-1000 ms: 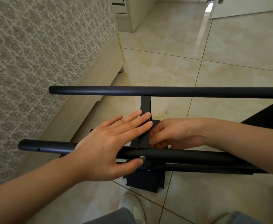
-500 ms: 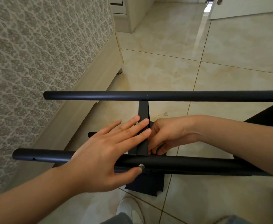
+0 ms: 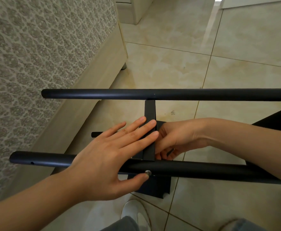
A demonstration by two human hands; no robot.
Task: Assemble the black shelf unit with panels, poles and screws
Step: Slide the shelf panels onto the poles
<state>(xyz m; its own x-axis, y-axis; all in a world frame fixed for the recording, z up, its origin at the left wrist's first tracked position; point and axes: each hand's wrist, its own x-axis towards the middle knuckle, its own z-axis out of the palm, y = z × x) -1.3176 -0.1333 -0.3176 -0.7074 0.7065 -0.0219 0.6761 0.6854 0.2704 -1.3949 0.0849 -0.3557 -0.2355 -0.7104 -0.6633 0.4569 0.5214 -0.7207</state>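
Now right hand (image 3: 178, 139) sits lower than second ago, tucked behind panel (image 3: 150, 110) at frame centre, fingers curled round small dark piece (image 3: 169, 151), kind unclear. Left hand (image 3: 113, 154) unchanged: fingers straight, flat on panel edge, thumb beside screw (image 3: 147, 172) in near pole (image 3: 194, 169). Far pole (image 3: 169, 94) crosses mid-frame. Likely fastening panel to near pole. No brand, no readable writing.

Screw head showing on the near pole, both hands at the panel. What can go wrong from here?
1. Only the thumb of the left hand touches the screw in the near pole; it could go in crooked or drop out.
2. The right hand is curled against the panel right beside that pole; if the panel shifts, its fingers may get pinched.
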